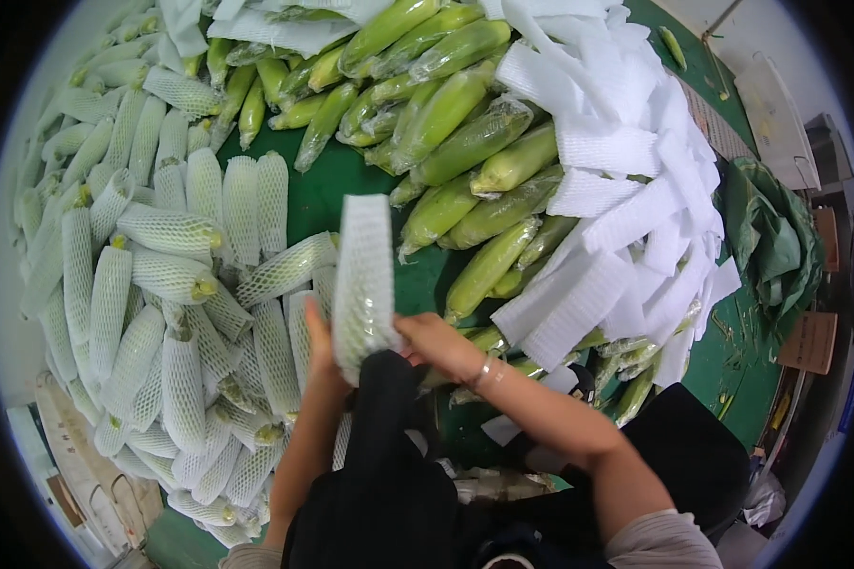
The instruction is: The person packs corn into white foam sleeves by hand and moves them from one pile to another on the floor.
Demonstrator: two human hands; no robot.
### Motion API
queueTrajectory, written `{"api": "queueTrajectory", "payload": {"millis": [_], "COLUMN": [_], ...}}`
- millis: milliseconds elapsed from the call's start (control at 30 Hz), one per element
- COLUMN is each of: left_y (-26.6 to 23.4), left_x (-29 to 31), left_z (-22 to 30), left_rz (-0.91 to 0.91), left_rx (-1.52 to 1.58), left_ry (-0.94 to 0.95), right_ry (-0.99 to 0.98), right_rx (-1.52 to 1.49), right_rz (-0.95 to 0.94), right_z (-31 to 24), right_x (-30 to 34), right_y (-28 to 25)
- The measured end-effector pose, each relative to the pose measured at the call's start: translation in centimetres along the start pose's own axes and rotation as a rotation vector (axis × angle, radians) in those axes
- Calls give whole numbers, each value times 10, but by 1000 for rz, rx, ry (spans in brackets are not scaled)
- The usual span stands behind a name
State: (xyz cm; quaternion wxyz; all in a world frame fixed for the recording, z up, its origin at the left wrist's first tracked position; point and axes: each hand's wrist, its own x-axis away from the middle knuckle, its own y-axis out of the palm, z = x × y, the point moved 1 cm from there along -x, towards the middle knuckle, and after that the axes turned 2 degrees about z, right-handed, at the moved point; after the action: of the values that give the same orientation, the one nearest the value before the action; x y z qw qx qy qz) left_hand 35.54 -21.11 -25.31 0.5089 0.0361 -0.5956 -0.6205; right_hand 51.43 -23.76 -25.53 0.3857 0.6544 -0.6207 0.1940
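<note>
Upright before me stands a white foam net sleeve (365, 232), with a green ear of corn (356, 332) showing through its lower part. My left hand (324, 353) is closed around the lower left side of the sleeved corn, thumb pointing up. From the right, my right hand (435, 343) pinches the sleeve's lower right edge; some of its fingers are hidden behind. The corn's bottom end is hidden by black clothing. Left of my hands lies a big heap of sleeved corn (185, 379). Ahead and right are film-wrapped ears of corn (479, 142) without sleeves.
Loose flat foam sleeves (626, 228) are piled over the corn on the right. The green tabletop (299, 194) shows between the heaps. A crumpled dark green bag (773, 237) and a cardboard box (807, 341) are at the far right. Black cloth (389, 474) covers my lap.
</note>
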Motion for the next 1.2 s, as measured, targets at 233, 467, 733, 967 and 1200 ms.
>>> {"api": "queueTrajectory", "payload": {"millis": [233,467,733,967,1200], "left_y": [8,27,78,47,-25], "left_x": [109,167,-73,-90,-145], "left_z": [167,341,-19,-79,-96], "left_rz": [60,356,-228,-58,61], "left_rx": [-320,-518,-785,-338,-1199], "left_ry": [791,1304,296,185,305], "right_ry": [-608,-887,-667,-698,-481], "right_rx": [2094,1910,-526,-675,-311], "right_rz": [236,-31,128,453,737], "right_z": [-26,-51,-66,26,79], "right_x": [32,47,27,-8,-38], "right_y": [-98,-100,-45,-74,-75]}}
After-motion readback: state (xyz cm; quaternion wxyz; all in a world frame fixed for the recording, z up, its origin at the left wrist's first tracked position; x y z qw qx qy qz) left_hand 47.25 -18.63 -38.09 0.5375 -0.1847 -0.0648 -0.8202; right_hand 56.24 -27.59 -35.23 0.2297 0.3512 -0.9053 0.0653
